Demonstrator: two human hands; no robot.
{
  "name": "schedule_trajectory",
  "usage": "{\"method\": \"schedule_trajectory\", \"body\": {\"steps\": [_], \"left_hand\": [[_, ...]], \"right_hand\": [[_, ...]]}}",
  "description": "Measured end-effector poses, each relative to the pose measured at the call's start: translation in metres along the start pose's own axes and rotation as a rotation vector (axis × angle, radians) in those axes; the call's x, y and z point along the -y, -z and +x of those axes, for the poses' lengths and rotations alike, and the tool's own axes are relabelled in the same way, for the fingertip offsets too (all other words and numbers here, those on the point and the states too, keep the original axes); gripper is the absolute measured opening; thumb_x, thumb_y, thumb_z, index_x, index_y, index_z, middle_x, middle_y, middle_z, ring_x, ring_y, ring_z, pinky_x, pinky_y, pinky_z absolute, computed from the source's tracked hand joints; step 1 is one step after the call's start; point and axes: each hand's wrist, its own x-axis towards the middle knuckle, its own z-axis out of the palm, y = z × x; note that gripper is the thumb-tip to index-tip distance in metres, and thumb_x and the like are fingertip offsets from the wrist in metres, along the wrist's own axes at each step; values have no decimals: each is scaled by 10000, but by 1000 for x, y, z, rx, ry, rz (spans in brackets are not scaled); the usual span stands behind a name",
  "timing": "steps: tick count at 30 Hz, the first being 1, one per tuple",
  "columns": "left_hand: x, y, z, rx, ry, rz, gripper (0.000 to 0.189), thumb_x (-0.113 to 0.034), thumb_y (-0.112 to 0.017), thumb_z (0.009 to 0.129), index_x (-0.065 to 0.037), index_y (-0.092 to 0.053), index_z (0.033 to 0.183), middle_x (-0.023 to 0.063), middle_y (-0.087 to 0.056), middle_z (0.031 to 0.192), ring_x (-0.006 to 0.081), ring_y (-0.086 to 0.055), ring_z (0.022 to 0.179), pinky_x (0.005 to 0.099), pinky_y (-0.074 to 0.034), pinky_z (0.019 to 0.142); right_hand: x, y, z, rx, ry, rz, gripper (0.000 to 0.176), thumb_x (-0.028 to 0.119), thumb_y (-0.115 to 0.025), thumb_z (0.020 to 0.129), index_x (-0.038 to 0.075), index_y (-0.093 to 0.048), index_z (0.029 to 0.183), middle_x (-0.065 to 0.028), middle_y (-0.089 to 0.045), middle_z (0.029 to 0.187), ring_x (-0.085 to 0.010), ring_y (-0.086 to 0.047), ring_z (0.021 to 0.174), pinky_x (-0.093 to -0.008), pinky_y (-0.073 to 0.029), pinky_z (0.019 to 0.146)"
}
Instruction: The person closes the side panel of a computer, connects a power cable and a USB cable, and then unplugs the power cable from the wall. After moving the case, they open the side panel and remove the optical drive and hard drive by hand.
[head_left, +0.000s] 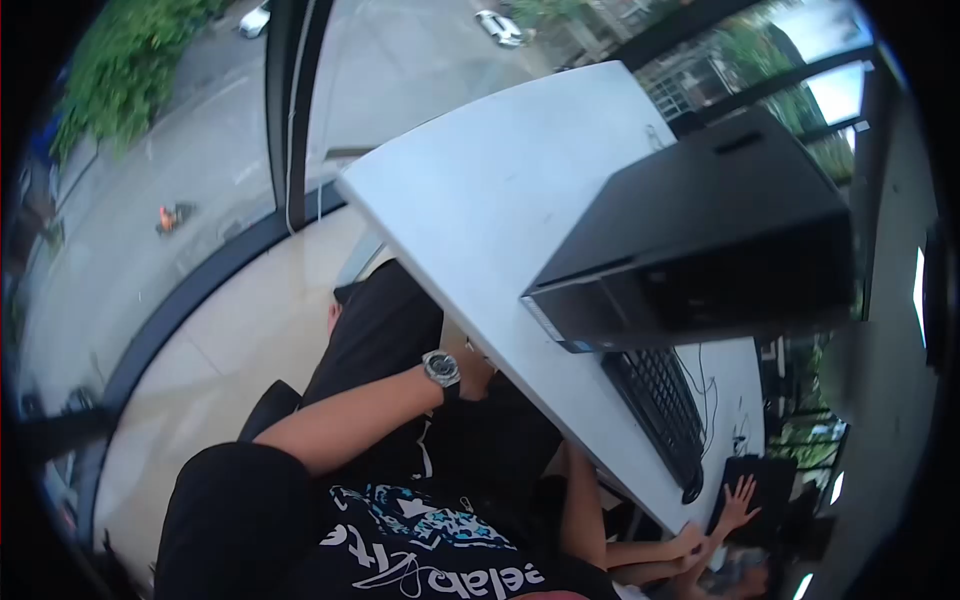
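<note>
1. Currently, the left hand is beside the near edge of the tabletop, with the arm reaching across the lap. Its fingers are partly hidden at that edge, so I cannot tell how far they are curled, whether they touch the edge or whether they hold anything.
2. A watch with a dark dial is on the left wrist.
3. The right arm runs up to the tabletop's edge and disappears beneath it. The right hand is out of sight, so I cannot tell how open it is or what it has hold of.
4. The tabletop, white and tilted in this view, lies just in front of the lap, nearest to both arms.
5. On it are a large black case, a black keyboard just beside it, a mouse near the keyboard's end, and a thin dark cable.
6. The wearer has a black shirt with white and blue print, and dark trousers.
7. At the lower right, another person's 2 hands show: 1 raised hand with its fingers spread, and 1 lower hand near the tabletop's end.
8. Pale floor meets a curved window frame. Outside are a road, 2 cars, a motorbike and trees.
</note>
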Motion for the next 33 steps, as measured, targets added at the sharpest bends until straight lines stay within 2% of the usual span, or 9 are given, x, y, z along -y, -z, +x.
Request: {"method": "schedule_trajectory", "body": {"steps": [5, 10, 14, 20, 22, 24, 28, 30, 33], "left_hand": [[-64, 109, -41, 366, -197, -196, 498, -375, -669, 968, -36, -650, 1333, 211, -670, 1298, 368, -612, 1249, 434, -468, 1088], [-121, 226, -83, 363, -190, -389, 458, -346, -632, 1020, -30, -639, 1351, 190, -695, 1273, 312, -660, 1187, 375, -494, 1043], [-128, 299, -111, 198, -180, -732, 401, -252, -641, 1009, 0, -651, 1320, 155, -727, 1226, 255, -677, 1167, 372, -493, 1043], [-102, 329, -113, -518, -49, -759, 251, -151, -567, 1000, 37, -700, 1101, 135, -744, 1015, 224, -691, 1000, 357, -497, 968], [-97, 334, -94, -582, 16, -585, 242, -152, -593, 999, 29, -692, 1126, 125, -731, 1080, 225, -666, 1062, 357, -471, 1006], [-81, 334, -74, -644, 51, -260, 251, -125, -641, 979, 21, -672, 1180, 120, -698, 1175, 248, -630, 1148, 364, -450, 1035], [-41, 328, -48, -709, 23, 30, 251, -64, -665, 913, 8, -674, 1153, 186, -683, 1127, 343, -636, 1096, 406, -469, 1007], [-26, 325, -52, -520, 183, -91, 254, -23, -636, 883, 10, -678, 1131, 216, -680, 1103, 388, -640, 1046, 435, -499, 941], [3, 313, -63, -331, 153, 367, 249, -105, -650, 909, -4, -723, 1125, 175, -706, 1107, 323, -669, 1076, 421, -491, 989]], "right_hand": [[79, 24, -71, 164, 72, 183, 583, 525, -547, 1010, 34, -658, 1304, -235, -640, 1312, -412, -586, 1260, -470, -466, 1065], [136, 87, -142, 270, 320, 179, 643, 501, -600, 1005, 61, -538, 1470, -230, -538, 1477, -406, -540, 1343, -436, -442, 1121], [160, 205, -176, 703, 386, 703, 587, 465, -576, 1037, 78, -546, 1476, -195, -580, 1467, -373, -552, 1351, -415, -433, 1136], [176, 351, -168, 189, 885, 1409, 571, 401, -630, 1017, -66, -622, 1345, -269, -667, 1304, -436, -598, 1280, -488, -488, 1069], [194, 379, -156, 35, 1055, 1632, 602, 431, -632, 1003, -88, -636, 1309, -362, -655, 1248, -509, -581, 1264, -540, -488, 1052], [218, 416, -147, -101, 1107, 1522, 610, 443, -488, 1094, -72, -516, 1421, -305, -711, 1133, -439, -657, 1162, -514, -529, 982], [251, 448, -140, 174, 1006, 1666, 589, 454, -470, 1098, -34, -499, 1426, -282, -718, 1147, -429, -659, 1158, -487, -529, 990], [286, 439, -165, -304, 387, 1719, 315, 337, -590, 1044, 133, -471, 1252, -90, -754, 843, -354, -686, 1014, -499, -421, 1134], [282, 477, -151, -62, 258, 1566, 241, 276, -533, 1069, 70, -498, 1191, -131, -737, 791, -289, -679, 1037, -449, -479, 1067]]}}
